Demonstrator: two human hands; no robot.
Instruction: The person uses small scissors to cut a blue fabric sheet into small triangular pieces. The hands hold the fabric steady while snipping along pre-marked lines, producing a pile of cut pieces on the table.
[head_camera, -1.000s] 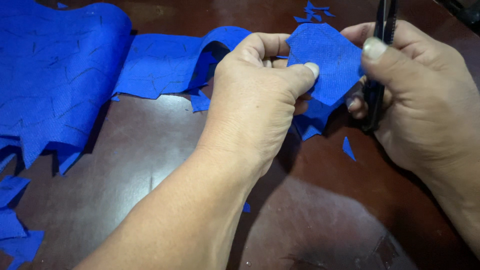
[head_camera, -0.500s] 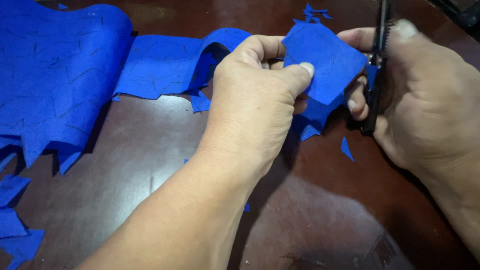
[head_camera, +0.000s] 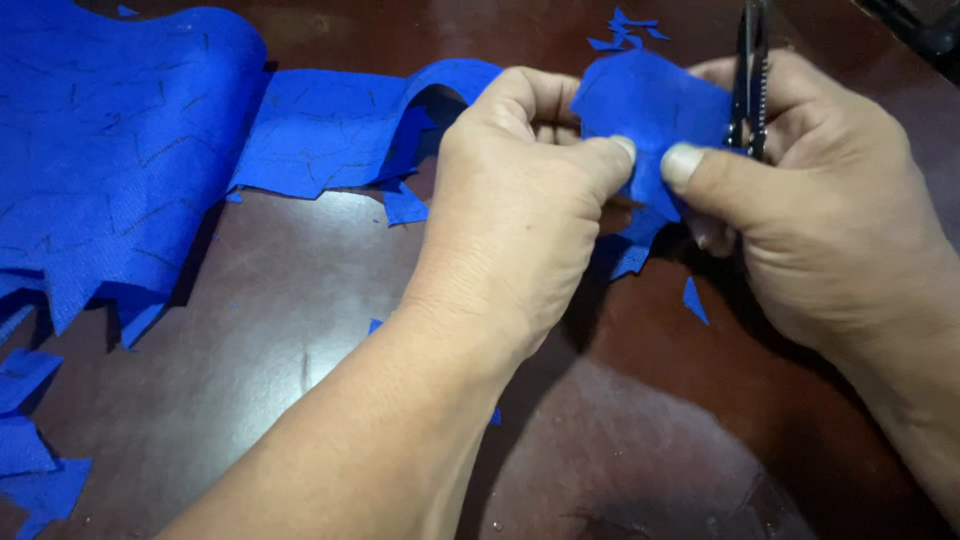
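Pinching blue piece (head_camera: 650, 110) now: right thumb (head_camera: 700, 172) joined left hand (head_camera: 520, 210).

Fabric sheet (head_camera: 110, 150) lies left of scraps (head_camera: 625, 25).

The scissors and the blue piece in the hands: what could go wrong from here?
1. The scissors stand close to the right hand thumb and the left hand fingers pinching the blue piece; a cut could nick a finger.
2. The piece is small and bent, so it may slip and the cut wander.
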